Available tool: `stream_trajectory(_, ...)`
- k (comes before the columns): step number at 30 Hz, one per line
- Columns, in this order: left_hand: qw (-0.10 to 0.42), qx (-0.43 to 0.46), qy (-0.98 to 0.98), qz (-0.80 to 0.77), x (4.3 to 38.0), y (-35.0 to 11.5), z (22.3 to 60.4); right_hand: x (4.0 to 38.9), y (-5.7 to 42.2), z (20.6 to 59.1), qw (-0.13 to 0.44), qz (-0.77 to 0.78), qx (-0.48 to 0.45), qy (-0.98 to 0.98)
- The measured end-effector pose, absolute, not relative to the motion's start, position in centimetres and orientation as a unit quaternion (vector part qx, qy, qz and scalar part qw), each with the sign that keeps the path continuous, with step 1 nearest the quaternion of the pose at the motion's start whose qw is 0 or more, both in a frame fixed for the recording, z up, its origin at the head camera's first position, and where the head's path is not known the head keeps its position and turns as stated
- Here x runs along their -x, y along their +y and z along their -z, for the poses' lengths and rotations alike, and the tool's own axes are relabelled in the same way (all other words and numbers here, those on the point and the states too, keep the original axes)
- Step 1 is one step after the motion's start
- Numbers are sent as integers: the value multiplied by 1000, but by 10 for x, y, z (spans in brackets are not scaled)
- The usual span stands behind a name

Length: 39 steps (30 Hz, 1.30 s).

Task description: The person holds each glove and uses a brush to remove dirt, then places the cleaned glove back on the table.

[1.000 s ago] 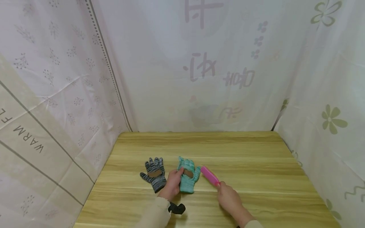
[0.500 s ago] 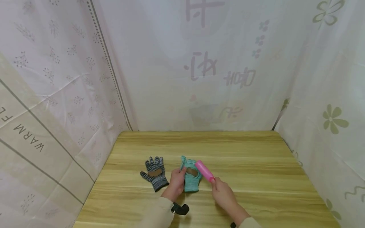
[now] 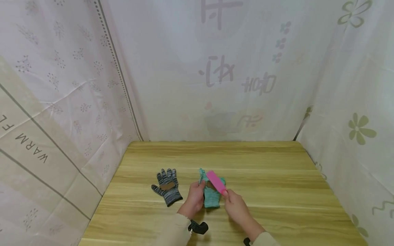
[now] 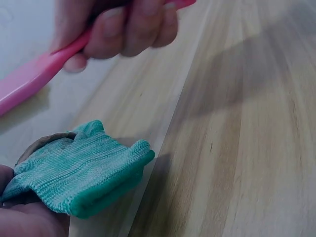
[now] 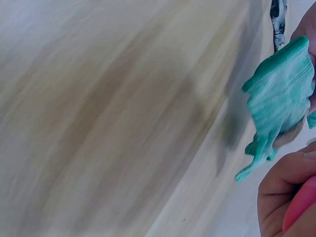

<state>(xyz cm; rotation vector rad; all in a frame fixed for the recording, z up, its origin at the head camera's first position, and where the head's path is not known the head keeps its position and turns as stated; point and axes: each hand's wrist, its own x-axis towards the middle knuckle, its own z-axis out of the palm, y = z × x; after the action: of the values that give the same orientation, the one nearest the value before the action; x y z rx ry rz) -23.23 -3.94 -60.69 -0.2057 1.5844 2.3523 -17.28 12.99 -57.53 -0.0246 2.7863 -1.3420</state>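
My left hand [image 3: 195,198] grips the left side of a teal knitted glove [image 3: 212,199], thumb on top. A brown patch [image 3: 210,185] lies across its palm. In the left wrist view the glove's cuff [image 4: 111,190] hangs off the table. My right hand [image 3: 236,205] holds the handle of a pink brush [image 3: 216,181], fingers curled round it. From the head, the brush covers part of the glove's fingers. Pale bristles [image 4: 27,108] face down under the brush head in the left wrist view, where a gap shows between brush and glove.
A grey-and-black knitted glove [image 3: 173,198] with a brown patch lies flat on the wooden table [image 3: 271,164], left of my left hand. Patterned curtains [image 3: 172,85] enclose the table at the back and both sides. A black strap [image 3: 198,227] is on my left wrist.
The pink brush has moved left, from beside the teal glove to over it. My left hand and the teal glove have shifted slightly right. The grey glove stays almost where it was.
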Motion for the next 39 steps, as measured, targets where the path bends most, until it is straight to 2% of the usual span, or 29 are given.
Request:
stream_trajectory(4,141,66,553,-818,229,-34,603,175,121,570,8,440,23,898)
stream_trajectory(20,135,70,571,-807,224,-24,603,176,111,571,32,460,23,887)
stream_trajectory(39,123,105,589,-792,222,-30,599,176,115,577,39,388,28,920)
